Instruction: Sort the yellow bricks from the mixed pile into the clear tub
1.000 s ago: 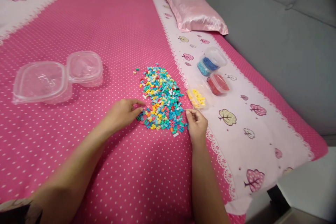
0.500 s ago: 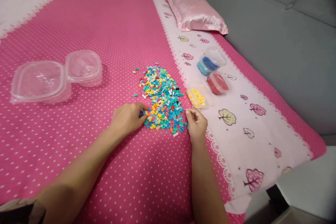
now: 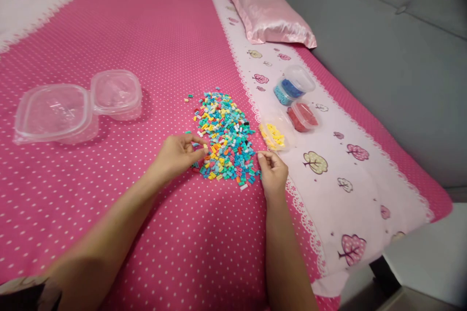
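If counting right, got one big heap of mixed small bricks (image 3: 226, 131) mid-bedspread (image 3: 215, 238), way too many to tally, plus two stray bricks (image 3: 190, 95) just off its far left edge. Also got two clear tubs side by side over to the left, one large tub (image 3: 54, 112) and one smaller tub (image 3: 116, 93). To the right, seeing one yellow-brick tub (image 3: 287, 131) near the heap, one red-piece tub (image 3: 303, 116) beyond it, then dark blue pieces (image 3: 292, 88) next to light blue pieces (image 3: 281, 95); can't tell if in one tub or two. Add one pink pillow (image 3: 272, 17) farther back.

Now for the two hands. On the left hand (image 3: 179, 154), seeing thumb and index tips almost meeting, pinching one pale yellow brick (image 3: 205, 146) at the heap's left edge. On the right hand (image 3: 273, 175), seeing thumb pressed against curled index, right beside the heap; can't tell about any brick tucked inside.
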A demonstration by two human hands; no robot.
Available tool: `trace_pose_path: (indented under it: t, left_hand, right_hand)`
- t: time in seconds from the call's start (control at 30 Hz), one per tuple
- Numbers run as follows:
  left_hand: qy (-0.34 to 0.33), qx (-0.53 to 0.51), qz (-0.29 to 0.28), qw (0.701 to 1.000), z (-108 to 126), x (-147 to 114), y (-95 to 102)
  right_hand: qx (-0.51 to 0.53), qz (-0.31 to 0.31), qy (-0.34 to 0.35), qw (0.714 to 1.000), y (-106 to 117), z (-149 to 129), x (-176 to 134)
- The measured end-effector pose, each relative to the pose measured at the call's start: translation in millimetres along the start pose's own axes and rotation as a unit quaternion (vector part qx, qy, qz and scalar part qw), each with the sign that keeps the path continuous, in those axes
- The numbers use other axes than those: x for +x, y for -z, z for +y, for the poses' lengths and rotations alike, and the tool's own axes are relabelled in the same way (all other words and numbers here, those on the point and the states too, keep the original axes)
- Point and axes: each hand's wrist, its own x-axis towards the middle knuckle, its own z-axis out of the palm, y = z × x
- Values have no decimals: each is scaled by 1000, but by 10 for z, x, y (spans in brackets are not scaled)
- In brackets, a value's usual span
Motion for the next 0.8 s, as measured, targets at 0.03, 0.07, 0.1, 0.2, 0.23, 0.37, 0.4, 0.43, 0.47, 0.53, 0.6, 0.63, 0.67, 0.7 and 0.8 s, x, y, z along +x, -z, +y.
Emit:
trace_pose_path:
  t: [0.03, 0.07, 0.1, 0.2, 0.23, 0.37, 0.4, 0.43, 0.47, 0.53, 0.6, 0.63, 0.67, 0.7, 0.8]
  left_hand:
    - [13, -61, 4, 998, 14, -10, -2]
    - [27, -122, 5, 992, 29, -18, -2]
    - [40, -180, 6, 983, 42, -22, 0]
    - [81, -345, -18, 935, 71, -8, 34]
    - [97, -395, -32, 913, 78, 4, 54]
    - [159, -531, -87, 828, 98, 49, 138]
    - [167, -543, -93, 818, 101, 54, 153]
    - [173, -549, -95, 812, 105, 56, 165]
    - [179, -550, -94, 810, 109, 56, 173]
    - [193, -544, -89, 812, 118, 52, 180]
    - [211, -533, -85, 815, 129, 47, 181]
    - [218, -527, -82, 817, 134, 44, 178]
    - [224, -521, -80, 819, 137, 43, 172]
    - [227, -514, -77, 824, 137, 42, 164]
    - [202, -464, -56, 861, 115, 40, 116]
  right_hand:
    - [0, 0, 0, 1000, 0, 0, 0]
    - [0, 0, 0, 1000, -1, 0, 1]
    - [0, 0, 0, 1000, -1, -1, 1]
    - [-1, 1, 1, 1000, -2, -2, 0]
    - [-1, 1, 1, 1000, -2, -3, -1]
    - [-3, 1, 4, 1000, 0, -1, -5]
    - [-2, 1, 5, 1000, 1, -1, -6]
    - [0, 1, 6, 1000, 1, -1, -7]
    - [1, 1, 6, 1000, 2, -1, -7]
    - [1, 1, 6, 1000, 3, -1, -7]
    - [-2, -1, 4, 1000, 4, -1, -6]
    - [-3, -1, 4, 1000, 4, -1, -6]
    - [-3, -2, 3, 1000, 4, -1, -5]
    - [-3, -2, 2, 1000, 3, 0, -4]
    - [-5, -1, 1, 1000, 1, 3, -1]
